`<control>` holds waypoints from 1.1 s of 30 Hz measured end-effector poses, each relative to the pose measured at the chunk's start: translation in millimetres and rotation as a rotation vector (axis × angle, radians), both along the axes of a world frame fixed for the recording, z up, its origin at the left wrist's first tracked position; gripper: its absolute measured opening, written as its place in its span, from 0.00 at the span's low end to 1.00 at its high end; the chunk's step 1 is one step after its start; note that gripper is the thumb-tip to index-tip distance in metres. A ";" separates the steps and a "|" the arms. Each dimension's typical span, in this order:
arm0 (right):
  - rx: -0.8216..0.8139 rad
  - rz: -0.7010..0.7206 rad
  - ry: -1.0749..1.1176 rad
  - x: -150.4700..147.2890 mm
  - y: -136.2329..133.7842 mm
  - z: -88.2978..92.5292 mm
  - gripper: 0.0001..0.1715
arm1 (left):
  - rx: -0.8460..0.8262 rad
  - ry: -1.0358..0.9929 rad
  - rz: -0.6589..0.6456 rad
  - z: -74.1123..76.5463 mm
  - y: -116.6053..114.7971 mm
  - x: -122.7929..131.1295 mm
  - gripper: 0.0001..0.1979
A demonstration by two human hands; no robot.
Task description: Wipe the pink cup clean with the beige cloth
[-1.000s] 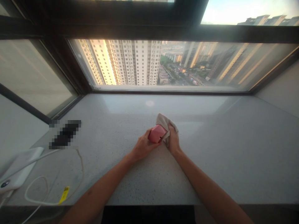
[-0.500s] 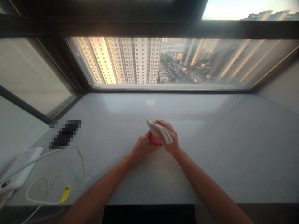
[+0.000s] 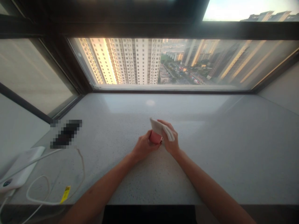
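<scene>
My left hand [image 3: 143,145] is closed around a small red object [image 3: 155,137] with a smooth, rounded surface; its exact kind does not show. In my right hand [image 3: 173,144] is a folded white cloth [image 3: 160,127], pinched between thumb and fingers. The cloth stands up beside the red object and covers part of its upper right side. Whether the two touch, I cannot tell. Both hands are close together over the middle of the grey speckled windowsill [image 3: 210,149].
On the left lie a white power bank [image 3: 24,166], a white cable [image 3: 39,202] with a yellow tag [image 3: 65,194], and a dark pixelated object [image 3: 66,134]. A dark-framed window [image 3: 149,91] borders the sill at the back.
The cloth and my right hand have shifted slightly to the right, and more of the red object shows. My left hand keeps its hold almost in place.
</scene>
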State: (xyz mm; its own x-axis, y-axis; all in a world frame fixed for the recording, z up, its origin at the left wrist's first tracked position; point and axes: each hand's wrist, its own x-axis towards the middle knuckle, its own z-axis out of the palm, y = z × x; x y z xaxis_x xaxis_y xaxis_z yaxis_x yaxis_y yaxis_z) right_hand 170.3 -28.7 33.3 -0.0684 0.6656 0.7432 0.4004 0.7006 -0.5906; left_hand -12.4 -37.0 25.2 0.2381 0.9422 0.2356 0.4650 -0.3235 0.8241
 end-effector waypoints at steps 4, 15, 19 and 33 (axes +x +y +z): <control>0.070 0.057 -0.158 -3.1 -3.4 -3.9 0.25 | -0.088 -0.050 0.030 3.6 -1.4 2.0 0.15; 0.125 0.135 -0.300 -7.7 -6.2 -3.6 0.23 | -0.037 0.011 -0.028 0.4 1.9 0.2 0.15; -0.052 0.038 -0.031 -1.3 6.1 -9.9 0.22 | -0.008 -0.001 -0.009 1.8 0.2 0.4 0.18; -0.295 -0.025 0.314 3.4 10.5 -11.4 0.23 | 0.006 -0.118 -0.143 -5.3 7.7 -0.9 0.36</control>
